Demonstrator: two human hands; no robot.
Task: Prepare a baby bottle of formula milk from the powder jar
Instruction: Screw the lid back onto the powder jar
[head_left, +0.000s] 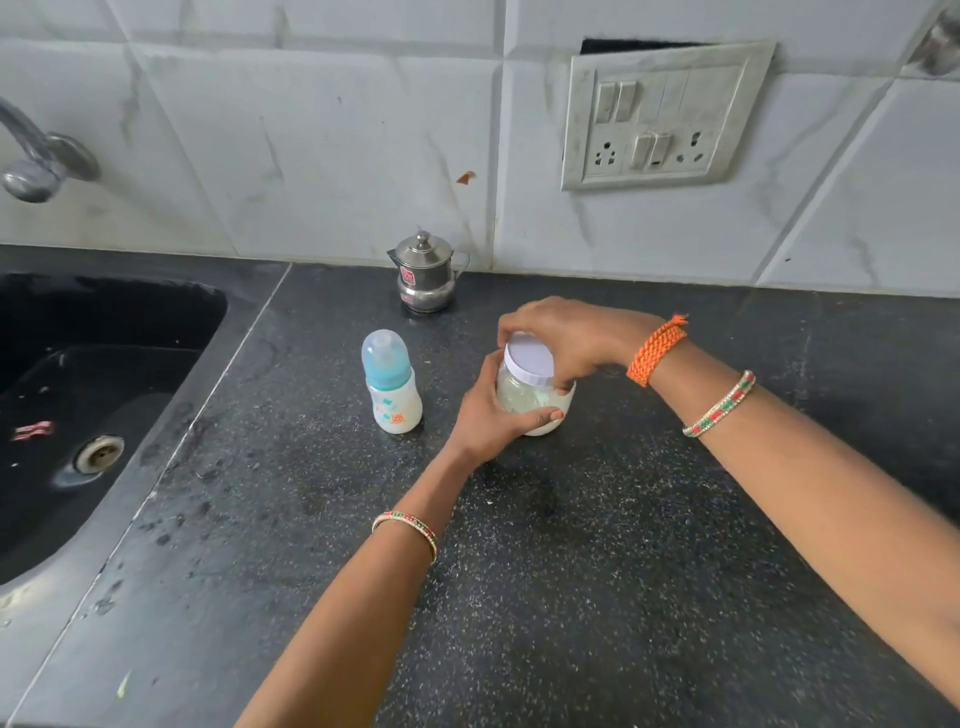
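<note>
Left hand (491, 415) clamped round the powder jar (535, 400) wall; right hand (558, 338) clamped over its white lid (530, 358) directly above. Jar probably light, smooth, slippery plastic, so hold low while twisting. Baby bottle (392, 384) stands capped just outboard of the left grip on the tabletop (571, 545).

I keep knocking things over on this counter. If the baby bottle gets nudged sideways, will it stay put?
The baby bottle looks tall for its base, with a domed cap on top, so it may well tip. Once down, its round body would probably roll, perhaps toward the sink. It seems small and plastic, so likely light and easily moved.
</note>
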